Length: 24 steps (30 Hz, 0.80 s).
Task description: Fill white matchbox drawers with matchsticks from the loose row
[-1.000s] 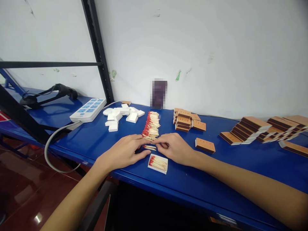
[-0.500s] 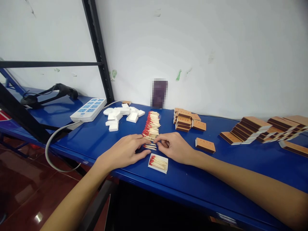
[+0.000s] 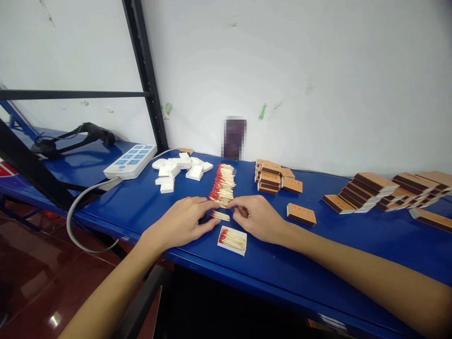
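A small group of loose matches lies on the blue table between my two hands. My left hand is open on their left, thumb and forefinger spread apart near the red heads. From the right, my right hand reaches in with its forefinger out at the near end of the match pile; its other fingers are curled, the thumb apart from the forefinger. I see nothing held in either hand. Just in front, a white matchbox tray holds several red-headed matches.
Empty white trays are heaped at the left, beside a power strip. Brown matchbox sleeves or boxes are piled behind my right hand, with one box apart. More matchboxes are stacked far right.
The few matches between my hands now lie closer together, in a tighter bunch. My fingertips have shifted only slightly; the tray and the boxes have stayed put.
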Tool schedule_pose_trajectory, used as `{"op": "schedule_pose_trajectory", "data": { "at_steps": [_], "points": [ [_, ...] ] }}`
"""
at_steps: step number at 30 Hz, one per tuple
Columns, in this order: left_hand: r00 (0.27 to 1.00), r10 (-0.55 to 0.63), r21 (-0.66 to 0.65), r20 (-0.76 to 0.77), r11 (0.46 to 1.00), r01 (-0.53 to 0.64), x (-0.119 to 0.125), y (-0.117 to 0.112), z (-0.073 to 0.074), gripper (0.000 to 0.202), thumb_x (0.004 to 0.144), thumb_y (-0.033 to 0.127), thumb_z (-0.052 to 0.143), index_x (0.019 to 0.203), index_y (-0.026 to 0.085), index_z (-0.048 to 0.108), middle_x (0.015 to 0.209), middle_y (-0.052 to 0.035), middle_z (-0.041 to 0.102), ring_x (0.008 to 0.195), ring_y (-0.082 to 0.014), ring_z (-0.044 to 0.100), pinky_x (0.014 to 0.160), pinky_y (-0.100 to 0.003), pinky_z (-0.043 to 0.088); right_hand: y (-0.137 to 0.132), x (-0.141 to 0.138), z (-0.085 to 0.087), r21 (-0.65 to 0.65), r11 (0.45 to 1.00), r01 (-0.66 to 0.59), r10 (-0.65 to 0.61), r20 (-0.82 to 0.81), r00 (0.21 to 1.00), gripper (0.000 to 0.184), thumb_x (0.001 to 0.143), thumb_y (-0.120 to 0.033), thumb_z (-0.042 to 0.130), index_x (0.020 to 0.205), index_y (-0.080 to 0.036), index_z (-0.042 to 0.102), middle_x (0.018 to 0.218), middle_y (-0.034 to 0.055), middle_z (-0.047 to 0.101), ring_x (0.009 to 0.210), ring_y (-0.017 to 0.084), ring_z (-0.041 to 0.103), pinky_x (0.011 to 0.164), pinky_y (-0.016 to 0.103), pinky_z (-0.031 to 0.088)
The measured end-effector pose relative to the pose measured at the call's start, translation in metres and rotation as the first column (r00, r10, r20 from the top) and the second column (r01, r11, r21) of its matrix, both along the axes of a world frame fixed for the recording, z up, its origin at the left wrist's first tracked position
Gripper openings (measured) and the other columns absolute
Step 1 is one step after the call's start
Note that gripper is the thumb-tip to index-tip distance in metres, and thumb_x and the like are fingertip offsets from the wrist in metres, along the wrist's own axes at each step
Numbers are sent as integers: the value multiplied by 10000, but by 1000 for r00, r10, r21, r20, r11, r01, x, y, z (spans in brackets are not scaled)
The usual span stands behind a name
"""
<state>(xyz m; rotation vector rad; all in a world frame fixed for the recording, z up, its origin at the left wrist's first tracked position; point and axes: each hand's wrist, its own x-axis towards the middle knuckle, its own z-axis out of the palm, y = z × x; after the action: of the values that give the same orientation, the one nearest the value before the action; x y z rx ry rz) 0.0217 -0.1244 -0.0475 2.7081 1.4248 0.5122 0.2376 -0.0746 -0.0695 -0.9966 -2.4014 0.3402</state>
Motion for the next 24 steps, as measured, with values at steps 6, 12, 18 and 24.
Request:
{"op": "schedule_pose_trajectory", "data": {
  "at_steps": [6, 12, 18, 24],
  "points": [
    [1000, 21, 0, -12, 1000, -21, 0, 1, -1, 386, 973, 439, 431, 1251, 232, 604, 794, -33, 628, 861, -228, 607, 752, -319, 450, 0, 0, 1, -14, 1000, -3, 4, 5, 1000, 292, 787, -98, 497, 952, -176, 725, 574, -25, 593, 517, 110, 497, 564, 234, 354],
    [1000, 16, -4, -24, 1000, -17, 1, 1, 0, 392, 978, 439, 421, 1250, 225, 604, 820, -40, 643, 871, -232, 611, 749, -324, 451, -1, 0, 2, 5, 1000, -5, 5, 5, 1000, 308, 795, -108, 495, 982, -175, 730, 582, -17, 600, 526, 114, 507, 574, 236, 363],
    [1000, 4, -26, -28, 1000, -5, 0, 2, 0, 409, 980, 442, 416, 1298, 236, 569, 970, -55, 658, 947, -243, 605, 838, -359, 451, -2, -1, 3, -5, 1000, -5, 5, 21, 1000, 319, 786, -113, 500, 988, -163, 742, 582, -13, 605, 525, 113, 504, 575, 238, 370],
    [998, 11, -27, -68, 1000, -13, 0, 2, 1, 424, 990, 442, 389, 1310, 222, 559, 962, -58, 644, 897, -228, 605, 797, -343, 458, -2, -1, 3, 3, 1000, -15, 15, 17, 1000, 296, 789, -118, 500, 950, -169, 743, 562, -22, 591, 518, 108, 498, 571, 235, 358]
  ]
}}
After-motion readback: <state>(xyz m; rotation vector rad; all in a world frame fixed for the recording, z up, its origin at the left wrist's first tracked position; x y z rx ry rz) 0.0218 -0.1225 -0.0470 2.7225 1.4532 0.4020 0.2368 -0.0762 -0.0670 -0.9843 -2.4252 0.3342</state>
